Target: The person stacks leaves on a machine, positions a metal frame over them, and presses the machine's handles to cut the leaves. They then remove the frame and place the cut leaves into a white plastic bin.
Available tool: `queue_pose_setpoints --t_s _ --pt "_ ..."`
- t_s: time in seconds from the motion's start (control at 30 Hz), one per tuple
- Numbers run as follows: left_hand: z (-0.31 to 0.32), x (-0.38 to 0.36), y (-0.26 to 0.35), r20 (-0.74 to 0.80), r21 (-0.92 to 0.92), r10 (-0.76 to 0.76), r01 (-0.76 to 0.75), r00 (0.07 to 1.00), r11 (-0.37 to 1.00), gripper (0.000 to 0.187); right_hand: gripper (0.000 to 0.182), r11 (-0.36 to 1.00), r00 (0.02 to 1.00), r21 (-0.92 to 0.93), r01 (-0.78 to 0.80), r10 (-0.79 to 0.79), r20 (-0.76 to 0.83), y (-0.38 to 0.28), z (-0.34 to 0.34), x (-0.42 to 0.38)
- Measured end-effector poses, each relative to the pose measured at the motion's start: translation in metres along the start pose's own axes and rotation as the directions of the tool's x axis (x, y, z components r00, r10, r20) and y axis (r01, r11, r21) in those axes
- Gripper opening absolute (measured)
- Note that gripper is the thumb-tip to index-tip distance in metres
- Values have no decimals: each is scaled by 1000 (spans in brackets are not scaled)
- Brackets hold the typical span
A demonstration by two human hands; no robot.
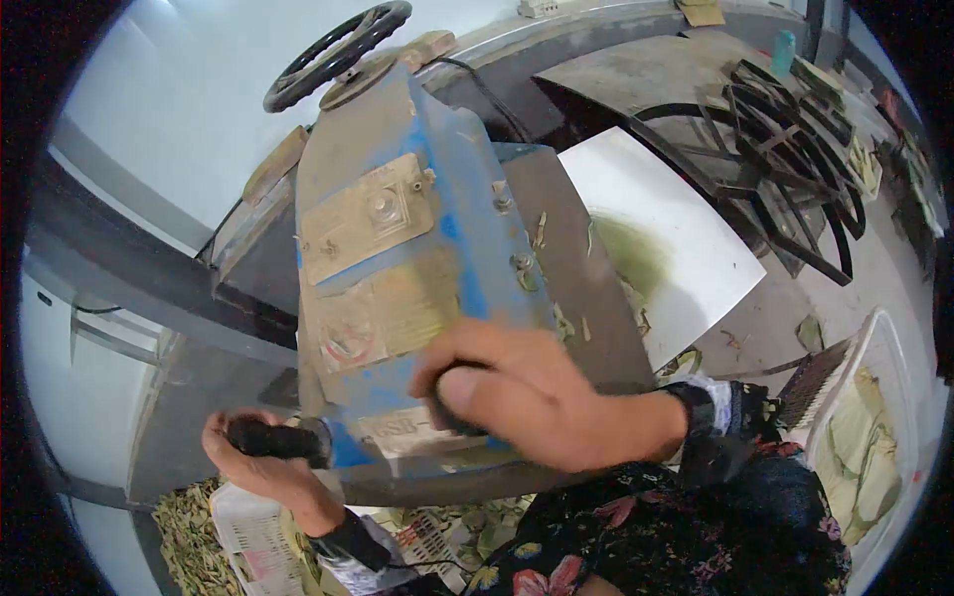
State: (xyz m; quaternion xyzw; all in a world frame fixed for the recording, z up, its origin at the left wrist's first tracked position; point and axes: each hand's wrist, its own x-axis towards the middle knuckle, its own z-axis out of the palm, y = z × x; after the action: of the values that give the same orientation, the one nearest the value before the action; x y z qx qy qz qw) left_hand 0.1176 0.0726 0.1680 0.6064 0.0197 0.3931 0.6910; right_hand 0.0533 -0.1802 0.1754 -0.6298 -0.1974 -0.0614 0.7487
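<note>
Your floral garment [686,526] occupies the foreground. Your left hand [260,469] is curled around a black handle [278,443] at the lower left of a dusty blue machine [467,248]. Your right hand [532,392], slightly blurred, is wrapped around a dark grip [440,407], partly hidden, at the machine's lower front. The machine stands directly before you, with a black wheel [397,14] at its far end. A white crate [892,372] containing leaves [860,452] is at your right.
</note>
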Motion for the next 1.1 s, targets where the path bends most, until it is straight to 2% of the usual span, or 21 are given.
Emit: queue_pose_setpoints --t_s 0.07,0.13,0.17,0.2,0.27,0.33,0.37,0.4,0.43,0.53,0.57,0.6,0.67,0.7,0.73,0.77,0.8,0.83,0.93,1.0,1.1 --pt "-13 25 -8 14 182 175 -175 984 968 34 29 998 1000 -54 20 -19 6 8 28 3" --pt "-41 69 -31 76 299 236 -248 969 921 35 49 914 959 -289 283 -279 55 22 54 4" --pt "-52 86 -37 156 404 287 -326 945 855 36 60 907 944 -278 318 -276 179 30 56 5" --pt "-58 98 -37 150 410 285 -322 947 853 36 60 909 944 -273 316 -273 185 36 53 3" --pt "-66 113 -34 70 568 164 -174 984 804 41 61 739 920 -571 357 -172 352 47 27 -4" --pt "-62 88 -29 62 478 236 -236 970 846 48 61 617 984 -766 179 -101 148 55 -15 -15" --pt "-67 76 -27 95 335 207 -227 974 914 49 65 540 967 -834 115 -255 -31 83 -48 -25" --pt "-68 62 -28 127 186 182 -203 975 961 50 60 463 972 -878 -120 -125 -199 80 -74 -32" --pt "-66 47 -33 114 189 173 -192 978 963 50 57 363 939 -909 -205 -188 -287 99 -106 -40" --pt "-57 14 -50 93 227 137 -155 986 962 55 61 364 902 -857 -364 -93 -422 120 -161 -38" --pt "-58 9 -51 215 523 311 -378 926 764 59 64 399 904 -833 -384 -21 -427 122 -167 -31" --pt "-57 3 -52 383 716 416 -549 825 430 63 66 434 904 -806 -402 48 -425 126 -171 -23" --pt "-42 -38 -52 667 509 166 -607 726 610 76 68 376 896 -820 -431 76 -436 139 -165 0" --pt "-33 -54 -50 906 391 -78 -755 415 526 80 68 295 908 -860 -417 91 -409 142 -158 11" --pt "-20 -81 -64 925 96 216 -746 311 659 55 69 212 918 -893 -396 107 -381 145 -154 19" --pt "-15 -105 -74 963 47 189 -810 192 585 51 69 214 921 -896 -390 114 -374 150 -152 24" --pt "-13 -120 -82 987 -13 146 -860 71 510 48 69 107 913 -911 -397 144 -381 158 -151 27" --pt "-13 -127 -91 988 -4 136 -859 76 513 48 70 -2 904 -918 -397 173 -391 164 -150 29" --pt "-16 -137 -101 990 8 112 -814 89 581 51 65 44 874 -889 -456 210 -438 167 -152 31" --pt "-15 -136 -99 981 -128 187 -873 -43 471 55 65 25 880 -898 -440 211 -425 169 -154 35" --pt "-13 -139 -99 970 -149 242 -874 -37 462 52 62 53 893 -906 -421 200 -403 171 -158 36"
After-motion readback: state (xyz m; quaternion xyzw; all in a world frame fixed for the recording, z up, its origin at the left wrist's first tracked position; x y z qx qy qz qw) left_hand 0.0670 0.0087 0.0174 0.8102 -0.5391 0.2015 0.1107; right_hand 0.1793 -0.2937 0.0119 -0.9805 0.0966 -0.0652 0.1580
